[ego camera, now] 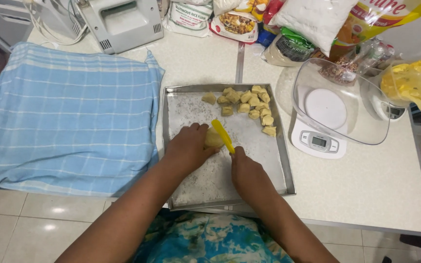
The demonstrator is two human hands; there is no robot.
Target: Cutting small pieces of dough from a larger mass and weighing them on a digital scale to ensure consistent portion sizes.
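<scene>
On the pale speckled desk (366,195) sits a floured square metal tray (281,146), where the left hand (188,146) is curled around a yellow dough lump (213,139), and the right hand (245,168) pinches a yellow plastic scraper (223,136) against it, near small cut dough pieces (249,102).

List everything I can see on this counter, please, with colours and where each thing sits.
tray: one, metal, centre
dough lump: one, pale yellow, under left hand
cutter: one, yellow, in right hand
dough pieces: about a dozen, yellow, tray's far right
cloth: one, blue checked, left
scale: one, white, right
bowl: one, clear, on scale
food bags: several, far edge
left hand: on dough
right hand: gripping cutter
</scene>
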